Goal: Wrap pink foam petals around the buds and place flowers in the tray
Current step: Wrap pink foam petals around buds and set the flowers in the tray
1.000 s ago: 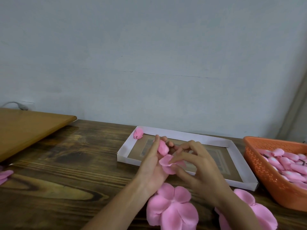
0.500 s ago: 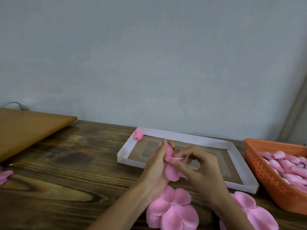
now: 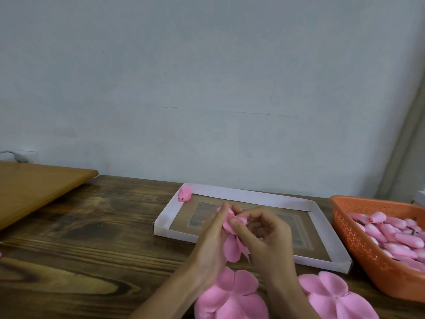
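Pale grey-blue wall (image 3: 207, 88) backs a dark, grained wooden table (image 3: 92, 249). At far left a light brown wooden board (image 3: 34, 187) overhangs the table. Farther right lies a shallow white cardboard tray (image 3: 253, 195), with one rolled pink foam flower (image 3: 185, 195) in its far left corner. Above the tray's near edge, the left hand (image 3: 211, 245) grasps a pink foam petal piece (image 3: 233, 246) and holds it upright, fingers laid along its left side. The right hand (image 3: 269, 240) pinches the piece's upper petals between thumb and forefinger, its other fingers curled. Whether a bud sits inside cannot be told.

Nearer the camera, a flat pink foam petal cut-out (image 3: 232, 298) lies on the table under the left wrist, and a second petal cut-out (image 3: 333, 295) lies beside the right forearm. At far right an orange perforated plastic basket (image 3: 345, 238) holds a heap of pink buds (image 3: 391, 236).
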{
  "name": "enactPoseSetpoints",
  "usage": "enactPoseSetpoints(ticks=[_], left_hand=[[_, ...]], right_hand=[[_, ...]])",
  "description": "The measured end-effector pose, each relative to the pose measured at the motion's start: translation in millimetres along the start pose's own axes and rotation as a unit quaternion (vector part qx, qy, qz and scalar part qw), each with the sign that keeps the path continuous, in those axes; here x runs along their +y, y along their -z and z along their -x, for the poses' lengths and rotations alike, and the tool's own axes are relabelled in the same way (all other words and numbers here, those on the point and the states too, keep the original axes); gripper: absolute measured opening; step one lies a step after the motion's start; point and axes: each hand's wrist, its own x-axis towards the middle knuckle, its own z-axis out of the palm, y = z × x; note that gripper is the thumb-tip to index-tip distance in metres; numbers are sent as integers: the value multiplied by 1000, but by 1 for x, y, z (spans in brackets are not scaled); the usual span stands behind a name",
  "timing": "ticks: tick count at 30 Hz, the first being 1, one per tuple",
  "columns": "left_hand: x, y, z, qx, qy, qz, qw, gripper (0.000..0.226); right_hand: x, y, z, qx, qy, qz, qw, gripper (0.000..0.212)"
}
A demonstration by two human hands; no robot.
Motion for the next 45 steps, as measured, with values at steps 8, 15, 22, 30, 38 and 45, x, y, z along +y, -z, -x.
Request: enactPoseSetpoints(ticks=[8, 15, 22, 30, 38, 45], left_hand=[[4, -1, 5, -31, -6, -71, 997, 16], [13, -1, 9, -108, 52, -65, 991, 16], [20, -2, 20, -208, 89, -122, 966, 14], [24, -8, 20, -198, 93, -203, 954, 50], [23, -11, 19, -147, 58, -262, 952, 34], [17, -6, 15, -125, 115, -200, 965, 20]], right_hand=[[-1, -1, 2, 51, 45, 76, 995, 29], [-9, 17, -7, 60, 296, 343, 889, 19], [-11, 19, -9, -63, 256, 305, 915, 22], [-16, 22, -9, -116, 135, 161, 971, 15], [-18, 27, -12, -124, 85, 167, 974, 23], [-24, 27, -13, -92, 83, 150, 981, 16]])
